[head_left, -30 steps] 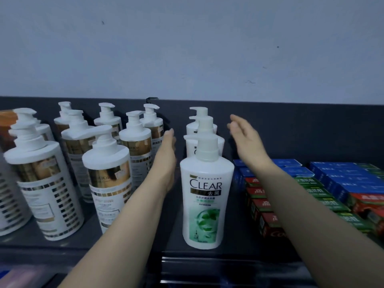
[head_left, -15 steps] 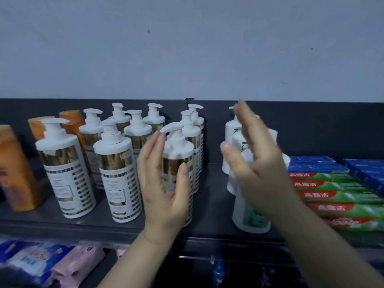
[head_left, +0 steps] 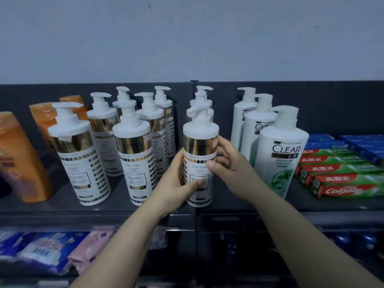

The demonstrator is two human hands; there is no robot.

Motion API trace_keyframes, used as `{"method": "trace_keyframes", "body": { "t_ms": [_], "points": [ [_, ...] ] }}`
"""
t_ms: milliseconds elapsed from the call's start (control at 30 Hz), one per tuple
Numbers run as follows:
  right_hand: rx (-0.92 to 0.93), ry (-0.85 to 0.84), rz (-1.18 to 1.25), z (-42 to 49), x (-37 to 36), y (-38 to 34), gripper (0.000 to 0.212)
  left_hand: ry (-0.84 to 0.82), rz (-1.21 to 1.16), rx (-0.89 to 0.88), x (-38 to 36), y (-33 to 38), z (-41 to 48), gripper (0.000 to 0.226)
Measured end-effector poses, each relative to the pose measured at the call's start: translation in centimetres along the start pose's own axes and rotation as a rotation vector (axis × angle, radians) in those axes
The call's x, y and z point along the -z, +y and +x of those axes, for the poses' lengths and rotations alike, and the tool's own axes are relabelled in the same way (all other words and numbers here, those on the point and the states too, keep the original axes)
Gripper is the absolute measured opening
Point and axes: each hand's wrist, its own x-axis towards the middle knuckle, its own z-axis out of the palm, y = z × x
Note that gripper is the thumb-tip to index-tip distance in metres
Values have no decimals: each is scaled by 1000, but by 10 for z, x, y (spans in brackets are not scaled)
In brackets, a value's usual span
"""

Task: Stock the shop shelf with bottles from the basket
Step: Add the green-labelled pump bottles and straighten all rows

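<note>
Hands meet around one pump bottle [head_left: 200, 146] at the centre of the frame. The left hand [head_left: 176, 183] wraps the bottle's lower left side, with the thumb lying across the label. The right hand [head_left: 230, 165] curls round its right side, thumb pressed on the front and fingers behind. The bottle is white with a gold band and stands upright near the front edge of the dark shelf [head_left: 124, 206]; whether its base rests there or is just lifted I cannot tell. More gold-banded bottles [head_left: 135, 154] stand in rows to its left, and orange bottles [head_left: 18, 159] fill the far left. Just right of the held bottle stand three white bottles [head_left: 280, 154], the front one marked CLEAR. Toothpaste boxes [head_left: 340, 179] are stacked at the right edge. Soft packets [head_left: 41, 250] lie below the shelf at lower left.
</note>
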Motion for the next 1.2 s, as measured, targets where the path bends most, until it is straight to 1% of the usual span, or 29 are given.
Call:
{"method": "trace_keyframes", "body": {
  "t_ms": [133, 267, 367, 467, 533, 600, 667, 733, 767, 800, 867, 900, 967, 1033, 1133, 1200],
  "points": [
    [-22, 22, 11, -2, 10, -2, 57, 10, -28, 20, -11, -2, 7, 75],
    [-55, 37, 24, -6, 15, -10, 59, 11, -65, 47, -16, -4, 10, 80],
    [-35, 99, 47, -4, 19, -37, 58, 33, -170, 35, -12, 0, 12, 77],
    [58, 176, -4, 8, 29, -68, 53, 205, -212, 30, -5, 4, 26, 71],
    [123, 192, -62, 24, 40, -90, 51, 335, -231, 38, -3, 11, 42, 62],
    [147, 176, -204, 48, 57, -108, 51, 389, -272, 66, -4, 16, 56, 56],
    [108, 119, -412, 79, 72, -118, 52, 391, -330, 117, -6, 15, 71, 56],
    [51, 3, -607, 108, 81, -123, 56, 379, -382, 200, -7, 7, 85, 67],
    [29, -65, -692, 121, 82, -124, 57, 375, -384, 227, -7, 4, 90, 68],
    [16, -129, -763, 132, 82, -124, 58, 371, -378, 229, -7, 2, 94, 63],
    [14, -246, -878, 150, 78, -124, 61, 327, -366, 202, -8, 2, 100, 41],
    [15, -300, -926, 157, 75, -123, 62, 299, -358, 191, -8, 3, 102, 35],
    [6, -395, -986, 168, 69, -121, 60, 252, -307, 170, -7, 1, 105, 31],
    [-4, -457, -985, 173, 64, -119, 52, 240, -256, 180, -3, -7, 106, 30],
    [65, -448, -1006, 178, 62, -115, 33, 248, -268, 243, 1, -19, 107, 35],
    [88, -420, -1008, 180, 63, -114, 28, 241, -268, 255, 1, -21, 108, 36]
  ]
}}
